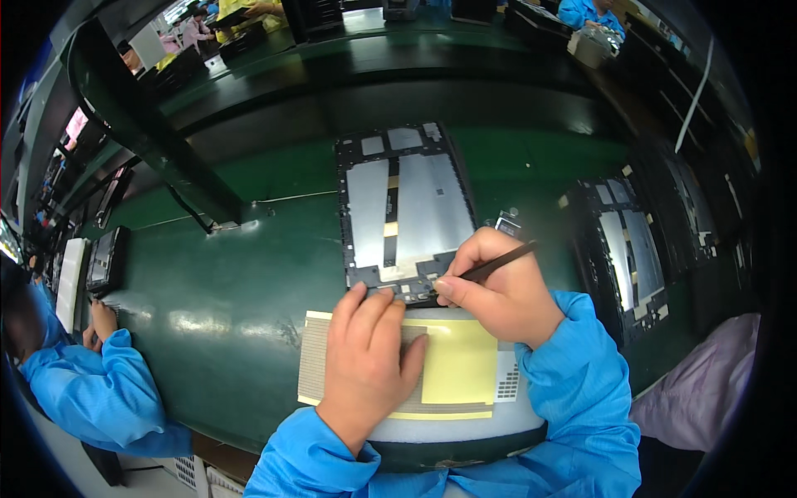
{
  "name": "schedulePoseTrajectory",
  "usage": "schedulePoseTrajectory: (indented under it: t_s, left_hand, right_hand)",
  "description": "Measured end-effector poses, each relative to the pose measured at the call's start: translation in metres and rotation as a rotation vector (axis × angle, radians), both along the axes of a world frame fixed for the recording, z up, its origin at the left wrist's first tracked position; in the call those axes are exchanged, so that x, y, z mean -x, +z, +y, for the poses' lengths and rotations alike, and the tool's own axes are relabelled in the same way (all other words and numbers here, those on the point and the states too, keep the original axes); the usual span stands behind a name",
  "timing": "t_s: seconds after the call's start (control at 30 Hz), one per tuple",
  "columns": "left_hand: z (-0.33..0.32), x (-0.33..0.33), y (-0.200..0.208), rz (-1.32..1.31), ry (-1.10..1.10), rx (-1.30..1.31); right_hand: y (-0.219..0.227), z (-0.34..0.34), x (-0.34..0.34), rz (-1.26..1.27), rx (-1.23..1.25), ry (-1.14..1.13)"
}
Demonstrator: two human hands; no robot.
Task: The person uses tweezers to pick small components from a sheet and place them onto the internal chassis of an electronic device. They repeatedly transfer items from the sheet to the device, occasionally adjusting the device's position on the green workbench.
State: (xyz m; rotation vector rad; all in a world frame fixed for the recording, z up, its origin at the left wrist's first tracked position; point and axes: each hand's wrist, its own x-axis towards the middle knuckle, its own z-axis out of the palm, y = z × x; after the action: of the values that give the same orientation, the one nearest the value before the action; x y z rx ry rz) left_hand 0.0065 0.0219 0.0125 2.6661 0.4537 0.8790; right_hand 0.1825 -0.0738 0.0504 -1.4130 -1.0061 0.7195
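Note:
An opened tablet body with grey metal plates and a dark centre strip lies on the green bench in front of me. My right hand pinches dark tweezers, their tip down at the tablet's near edge. My left hand lies flat with its fingers spread, fingertips touching that same near edge. Under my left palm is a sheet of small strips with a yellow backing, resting on a pale foam pad. The exact spot beneath the tweezers' tip is too small to make out.
Several similar tablet bodies stand at the right. A small dark part lies beyond my right hand. A dark post rises from the bench at the left. Co-workers in blue and in a pale sleeve sit on either side.

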Motion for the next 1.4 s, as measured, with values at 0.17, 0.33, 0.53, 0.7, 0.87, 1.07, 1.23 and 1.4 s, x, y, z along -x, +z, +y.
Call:
schedulePoseTrajectory:
  t_s: [0.17,0.33,0.53,0.7,0.87,1.07,1.23,1.4]
  left_hand:
    - [-0.001,0.002,-0.001,0.07,0.013,0.016]
    - [-0.003,0.002,0.003,0.091,-0.001,0.023]
    - [-0.003,0.002,0.002,0.099,-0.001,0.032]
    - [-0.005,0.002,0.003,0.101,0.032,0.042]
    - [-0.007,0.001,0.002,0.097,0.039,0.03]
    - [-0.007,0.002,-0.002,0.07,0.036,0.022]
    - [-0.007,0.002,-0.002,0.082,0.018,0.034]
    - [-0.006,0.003,-0.002,0.088,0.012,0.049]
  right_hand:
    - [-0.006,0.008,-0.001,-0.095,0.044,0.022]
    - [-0.006,0.007,0.0,-0.141,0.032,0.02]
    - [-0.005,0.008,-0.001,-0.189,0.029,0.026]
    - [-0.005,0.008,0.0,-0.17,0.041,0.042]
    - [-0.015,0.005,-0.003,-0.454,-0.106,0.107]
    - [-0.009,0.001,0.006,-0.153,-0.018,0.04]
    - [-0.007,0.002,0.004,-0.14,0.0,0.057]
    - [-0.011,0.002,0.002,-0.143,-0.024,0.095]
